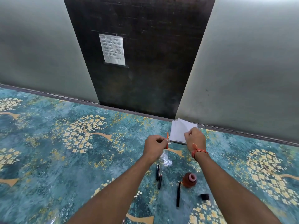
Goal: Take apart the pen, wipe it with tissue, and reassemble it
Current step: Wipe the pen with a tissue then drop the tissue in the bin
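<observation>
My left hand (156,145) is closed around a thin orange pen part (167,140) that stands nearly upright out of the fist. My right hand (194,137) pinches the near edge of a white tissue stack (178,130) lying by the wall. On the floor below lie dark pen pieces: two short black parts (158,174) side by side and a long black barrel (178,194). A crumpled clear wrapper (165,160) lies just under my left wrist.
A brown ink bottle (189,179) with a pink open mouth stands beside the barrel. A small black cap (204,196) lies to its right. Everything rests on a teal floral carpet (64,151). A dark panel with a taped paper (113,49) rises behind.
</observation>
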